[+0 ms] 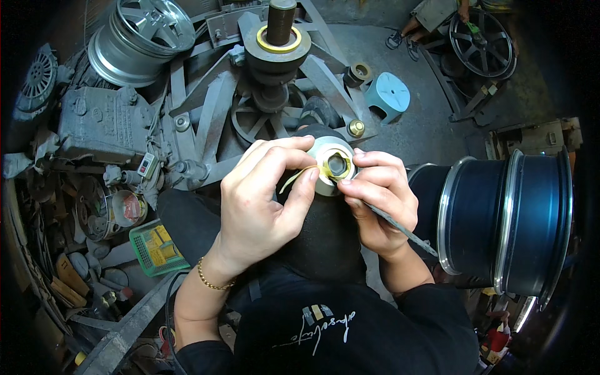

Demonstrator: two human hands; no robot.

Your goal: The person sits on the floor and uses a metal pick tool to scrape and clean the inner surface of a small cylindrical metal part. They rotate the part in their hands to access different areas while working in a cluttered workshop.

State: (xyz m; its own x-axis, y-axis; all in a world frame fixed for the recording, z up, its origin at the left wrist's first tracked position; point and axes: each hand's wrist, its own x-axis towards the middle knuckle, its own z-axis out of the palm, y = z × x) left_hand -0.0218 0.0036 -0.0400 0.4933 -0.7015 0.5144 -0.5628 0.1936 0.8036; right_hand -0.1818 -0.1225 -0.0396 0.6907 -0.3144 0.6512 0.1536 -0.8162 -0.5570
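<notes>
A pale ring-shaped part (326, 187) with a yellowish inner lining rests over my dark-clothed knee in the middle of the view. My left hand (262, 200) is closed in a pinch on a thin yellow strip (290, 178) at the ring's left side, fingertips touching the ring. My right hand (381, 197) is closed around a thin grey flat tool (403, 229) that slants down to the right; its thumb and forefinger touch the ring's right edge. What lies under my fingertips is partly hidden.
A steel machine frame (215, 125) with a threaded post fills the back. Around stand a silver wheel (115, 56), dark blue rims (475, 219), a blue stool (390, 94), a green basket (142, 255) and a grey casting (100, 125). Another person (462, 12) handles a spoked wheel at upper right.
</notes>
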